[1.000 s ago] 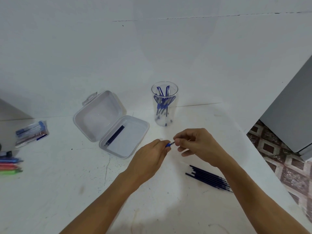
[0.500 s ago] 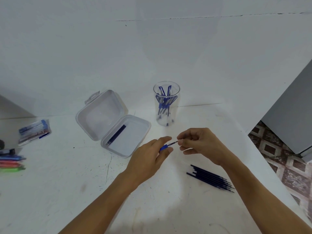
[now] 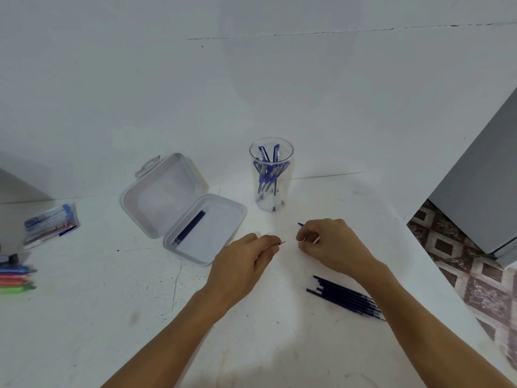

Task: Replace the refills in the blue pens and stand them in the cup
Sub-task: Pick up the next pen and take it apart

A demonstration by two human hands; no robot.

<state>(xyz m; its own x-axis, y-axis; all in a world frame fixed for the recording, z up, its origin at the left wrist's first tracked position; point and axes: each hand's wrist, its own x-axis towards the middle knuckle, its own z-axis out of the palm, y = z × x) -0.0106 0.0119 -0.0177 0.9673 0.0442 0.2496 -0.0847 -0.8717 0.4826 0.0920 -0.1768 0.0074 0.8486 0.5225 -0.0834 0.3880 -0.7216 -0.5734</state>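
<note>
A clear cup point(image 3: 288, 189) stands at the back of the white table with several blue pens point(image 3: 268, 175) upright in it. My left hand point(image 3: 243, 261) is closed around a pen; only a thin pointed tip point(image 3: 282, 242) pokes out toward the right. A short gap away, my right hand point(image 3: 330, 245) pinches small pen parts. A thin blue end point(image 3: 300, 224) sticks out above its fingers, and what it belongs to is hidden. A pile of several dark blue refills point(image 3: 344, 296) lies on the table beside my right forearm.
An open clear plastic box point(image 3: 223, 233) left of the cup holds a few dark refills point(image 3: 189, 227). A packet point(image 3: 50, 224) and coloured pens point(image 3: 15, 278) lie at the far left. The table's right edge point(image 3: 436, 275) drops to a tiled floor beside a grey cabinet point(image 3: 481, 191).
My hands have come apart. The pen's blue grip, visible before at my left fingers, is now hidden, and only a thin tip shows. My right hand moved slightly right.
</note>
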